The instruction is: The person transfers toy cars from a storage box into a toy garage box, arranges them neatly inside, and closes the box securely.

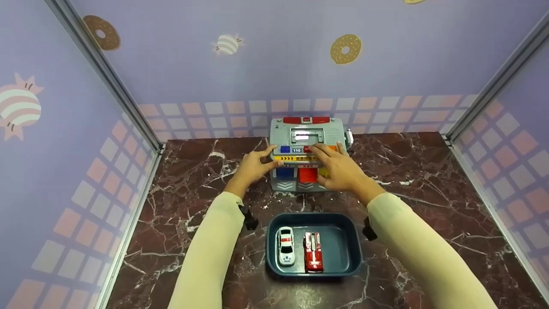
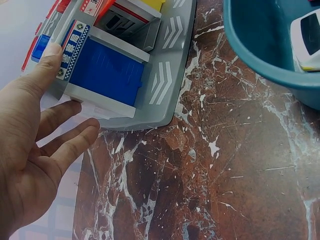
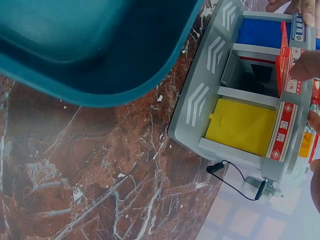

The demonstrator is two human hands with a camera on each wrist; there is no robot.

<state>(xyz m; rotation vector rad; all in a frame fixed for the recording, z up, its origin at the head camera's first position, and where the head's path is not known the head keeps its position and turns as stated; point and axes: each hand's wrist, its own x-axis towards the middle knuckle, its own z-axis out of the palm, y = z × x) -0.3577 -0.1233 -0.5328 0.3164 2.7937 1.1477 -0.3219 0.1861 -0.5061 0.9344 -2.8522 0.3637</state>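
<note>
A grey toy garage (image 1: 306, 148) stands at the back of the marble table. My left hand (image 1: 253, 165) rests against its left side with fingers straight, and the thumb (image 2: 47, 67) presses the striped band above the blue door (image 2: 105, 72). My right hand (image 1: 339, 169) lies flat over the garage's top and front right, its fingers spread by the buttons. In the right wrist view a fingertip (image 3: 306, 65) touches the band beside the raised red door (image 3: 282, 57). The middle bay is open and the yellow door (image 3: 240, 125) is down.
A teal tray (image 1: 343, 253) sits near me, holding a white police car (image 1: 285, 245) and a red fire truck (image 1: 313, 252). A thin black cord (image 3: 235, 177) hangs off the garage's right side. Purple panel walls close in the table on three sides.
</note>
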